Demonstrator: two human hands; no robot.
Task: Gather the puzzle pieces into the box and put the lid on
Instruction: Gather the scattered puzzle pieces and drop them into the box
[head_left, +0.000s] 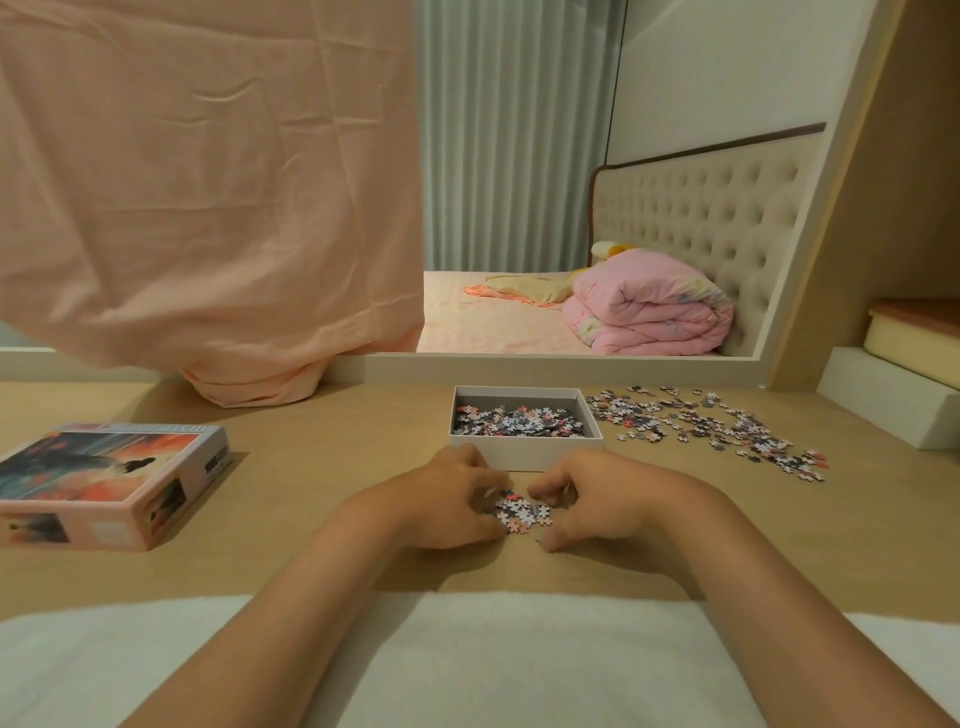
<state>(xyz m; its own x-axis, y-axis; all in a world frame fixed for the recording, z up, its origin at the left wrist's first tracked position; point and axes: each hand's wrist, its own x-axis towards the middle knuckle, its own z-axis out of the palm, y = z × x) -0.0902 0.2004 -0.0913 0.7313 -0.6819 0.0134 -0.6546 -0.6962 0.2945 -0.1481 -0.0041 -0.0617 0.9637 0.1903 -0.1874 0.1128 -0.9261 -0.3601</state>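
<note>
Counts: 1 box (524, 458), 1 lid (104, 467), 2 hands: left hand (447, 499), right hand (613, 499). Pieces in 3 groups: heap (519, 422) in box, spread (717, 428) right of box, pile (519, 512) between hands. Individual pieces too many to count.

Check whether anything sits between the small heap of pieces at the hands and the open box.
Nothing visible does. The small heap lies cupped between the left hand and right hand, just in front of the box. Only bare table and the box's own near wall lie between. The lid sits far left, off the path.
</note>
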